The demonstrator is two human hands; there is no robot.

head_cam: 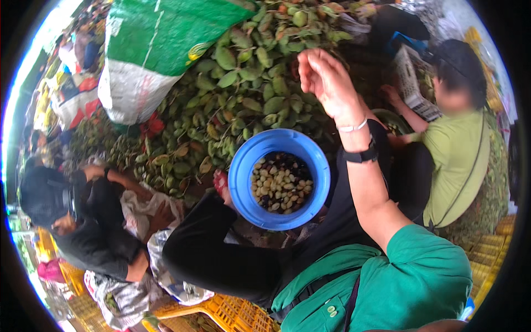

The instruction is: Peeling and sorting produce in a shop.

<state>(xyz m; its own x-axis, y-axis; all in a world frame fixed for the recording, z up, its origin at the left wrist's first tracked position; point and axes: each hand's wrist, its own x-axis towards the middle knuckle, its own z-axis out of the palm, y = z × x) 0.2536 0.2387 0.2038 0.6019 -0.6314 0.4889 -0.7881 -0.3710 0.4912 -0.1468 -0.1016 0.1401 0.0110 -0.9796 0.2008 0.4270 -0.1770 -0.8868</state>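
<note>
My right hand is raised over the far side of a pile of green fruit. Its fingers are loosely bent, and I see nothing between them. A white band and a black wristband circle the wrist. My left hand is out of view. Between my legs stands a round blue plastic bucket. Inside it, small pale oval fruits or nuts lie among dark ones. The heap of green oval fruits with leafy stems spreads in front of the bucket.
A green-and-white woven sack rests on the heap. One person in black sits at left; another in yellow-green sits at right near a white crate. A yellow plastic crate is beside me.
</note>
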